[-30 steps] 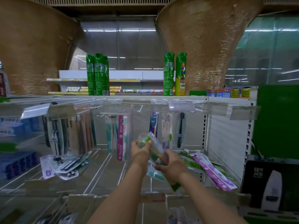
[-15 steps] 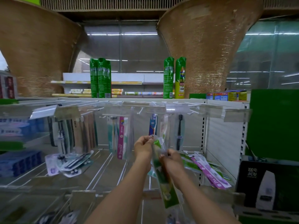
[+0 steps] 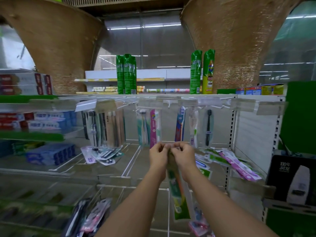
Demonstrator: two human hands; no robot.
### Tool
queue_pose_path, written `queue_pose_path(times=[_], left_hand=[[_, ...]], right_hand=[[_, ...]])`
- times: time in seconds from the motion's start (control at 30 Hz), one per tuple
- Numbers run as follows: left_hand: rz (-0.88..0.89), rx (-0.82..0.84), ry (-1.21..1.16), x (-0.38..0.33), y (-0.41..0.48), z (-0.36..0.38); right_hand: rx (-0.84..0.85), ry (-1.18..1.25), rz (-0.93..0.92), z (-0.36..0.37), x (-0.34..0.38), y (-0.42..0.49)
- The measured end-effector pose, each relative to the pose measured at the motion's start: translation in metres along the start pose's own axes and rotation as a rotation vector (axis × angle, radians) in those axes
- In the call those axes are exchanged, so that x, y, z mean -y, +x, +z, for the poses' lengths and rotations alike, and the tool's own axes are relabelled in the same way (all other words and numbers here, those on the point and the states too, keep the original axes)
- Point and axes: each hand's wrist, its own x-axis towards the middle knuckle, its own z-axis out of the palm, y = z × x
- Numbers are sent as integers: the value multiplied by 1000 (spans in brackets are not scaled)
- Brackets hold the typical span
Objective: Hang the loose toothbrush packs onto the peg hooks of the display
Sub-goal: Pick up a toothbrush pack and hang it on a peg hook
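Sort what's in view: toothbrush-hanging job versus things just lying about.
Job: green-and-orange clear toothbrush pack, pinched by left hand and right hand; loose purple toothbrush pack on shelf; white wire peg hooks.
Lying about: tall green spray cans; blue-and-white toothpaste boxes; black cardboard box.

1. The left hand (image 3: 157, 156) and the right hand (image 3: 184, 155) are both bare, uncovered on fingers and backs.
2. The left forearm (image 3: 136, 202) is bare from the wrist down to the bottom edge of the view, slim at the wrist and broadening toward the elbow.
3. The right forearm (image 3: 220, 207) is bare along the same stretch and has the same tapering shape.
4. Motion blur softens the fingers, so nails and fine detail cannot be made out.
5. Any clothing higher up the arms lies outside the view.
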Motion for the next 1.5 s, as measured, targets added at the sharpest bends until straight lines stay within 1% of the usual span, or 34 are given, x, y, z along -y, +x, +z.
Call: queue_pose_path(times=[0.1, 0.23, 0.47, 0.6, 0.73, 0.9, 1.0, 1.17, 1.3, 1.4, 1.5], left_hand=[[-32, 4, 4, 8, -4, -30], [-70, 21, 31, 21, -14, -77], [-167, -63, 58, 61, -25, -157], [-211, -92, 37, 86, -26, -183], [-265, -103, 17, 109, -19, -194], [-343, -80, 11, 128, -4, -196], [-368, -97, -6, 143, 5, -197], [-392, -121, 31, 165, 16, -200], [-368, -124, 27, 164, 40, -197], [-362, -136, 3, 160, 64, -192], [-339, -159, -50, 164, 80, -190]], right_hand=[[-26, 18, 17, 24, -4, -18], [-61, 18, 85, 61, -18, -49], [-21, 71, 262, 128, -59, -95], [2, 174, 379, 149, -90, -108], [17, 272, 475, 157, -111, -108], [60, 281, 552, 156, -123, -97], [94, 271, 592, 158, -132, -88], [109, 255, 582, 170, -158, -77], [69, 425, 615, 180, -162, -58], [36, 420, 578, 187, -159, -39], [3, 484, 553, 192, -161, -28]])
